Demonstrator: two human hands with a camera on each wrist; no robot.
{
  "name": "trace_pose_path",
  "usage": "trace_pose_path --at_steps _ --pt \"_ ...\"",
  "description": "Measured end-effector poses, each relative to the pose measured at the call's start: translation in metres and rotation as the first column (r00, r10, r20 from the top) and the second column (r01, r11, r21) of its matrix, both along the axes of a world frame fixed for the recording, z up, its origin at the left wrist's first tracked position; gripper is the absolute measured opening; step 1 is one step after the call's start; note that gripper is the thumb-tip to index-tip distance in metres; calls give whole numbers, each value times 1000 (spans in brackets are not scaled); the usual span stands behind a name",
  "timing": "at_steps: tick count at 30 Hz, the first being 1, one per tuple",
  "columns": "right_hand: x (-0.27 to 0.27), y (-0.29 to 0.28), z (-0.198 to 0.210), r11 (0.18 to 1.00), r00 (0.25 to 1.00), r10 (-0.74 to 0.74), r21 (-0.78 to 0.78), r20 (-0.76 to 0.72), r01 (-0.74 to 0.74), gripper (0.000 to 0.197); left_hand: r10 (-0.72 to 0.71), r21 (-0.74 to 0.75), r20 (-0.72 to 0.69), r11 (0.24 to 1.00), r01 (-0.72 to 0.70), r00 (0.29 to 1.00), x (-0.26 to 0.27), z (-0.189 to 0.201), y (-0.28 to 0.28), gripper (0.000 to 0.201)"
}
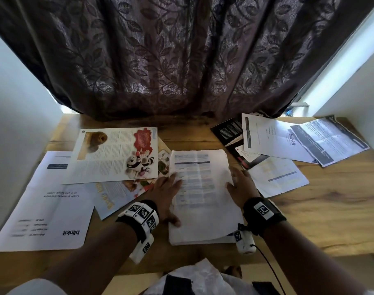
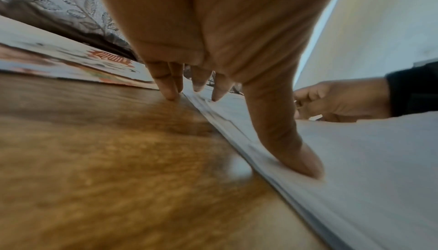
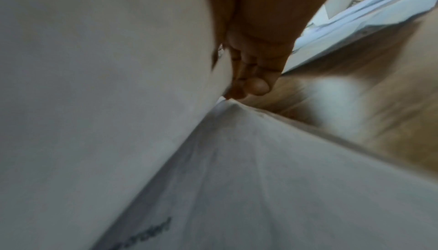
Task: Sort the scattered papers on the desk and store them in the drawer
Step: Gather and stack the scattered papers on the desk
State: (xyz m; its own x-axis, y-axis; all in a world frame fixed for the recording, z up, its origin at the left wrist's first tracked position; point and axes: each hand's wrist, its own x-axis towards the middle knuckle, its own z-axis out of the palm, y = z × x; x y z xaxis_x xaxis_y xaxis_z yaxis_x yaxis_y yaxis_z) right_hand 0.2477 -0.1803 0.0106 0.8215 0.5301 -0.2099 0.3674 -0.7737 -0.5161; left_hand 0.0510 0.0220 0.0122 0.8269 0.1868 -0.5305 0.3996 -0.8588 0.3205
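Note:
A stack of white printed papers (image 1: 203, 188) lies at the middle of the wooden desk (image 1: 330, 209). My left hand (image 1: 167, 188) rests flat on the stack's left edge; the left wrist view shows its fingers (image 2: 170, 89) straight and the thumb pressing the paper (image 2: 355, 160). My right hand (image 1: 241, 184) is at the stack's right edge. In the right wrist view its fingers (image 3: 251, 83) curl round a lifted top sheet (image 3: 118, 85), with the rest of the stack (image 3: 260, 179) lying below. No drawer is in view.
A colourful magazine page (image 1: 113, 154) and a large white blinkit sheet (image 1: 45, 205) lie to the left. More loose sheets (image 1: 277, 175) (image 1: 330, 139) and a dark booklet (image 1: 230, 128) are scattered at the right. A dark leaf-patterned curtain (image 1: 182, 60) hangs behind the desk.

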Motion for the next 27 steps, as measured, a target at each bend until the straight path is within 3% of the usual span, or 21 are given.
trace_pose_path --at_steps 4,7,10,12,14,18,22,24,27 --pt "-23 14 18 973 933 223 -122 282 -195 65 -26 37 -37 999 27 999 1 5 -3 136" --pt "-56 46 23 889 878 457 -42 140 -456 72 -44 86 -54 995 48 998 3 5 -4 140" --pt "-85 84 11 777 776 624 -36 -87 -629 80 47 83 -9 995 -47 999 3 4 -6 140" --pt "-84 97 1 763 763 627 -75 -158 -642 85 97 82 23 992 -98 995 2 4 -8 140" --pt "-64 90 -10 755 780 608 -193 -152 -626 94 40 119 3 992 -40 999 4 4 -9 142" --pt "-2 35 -21 662 763 642 -444 -81 -604 121 -61 131 -91 989 73 994 6 4 -8 147" --pt "40 -9 -12 656 827 561 -591 -34 -469 134 -68 129 -80 988 78 994 4 9 -9 144" --pt "40 -13 -3 656 827 563 -613 9 -440 137 -71 133 -80 988 81 994 5 8 -10 145" --pt "7 -4 6 630 733 679 -534 27 -564 131 -74 141 -89 986 86 993 7 3 -10 146"
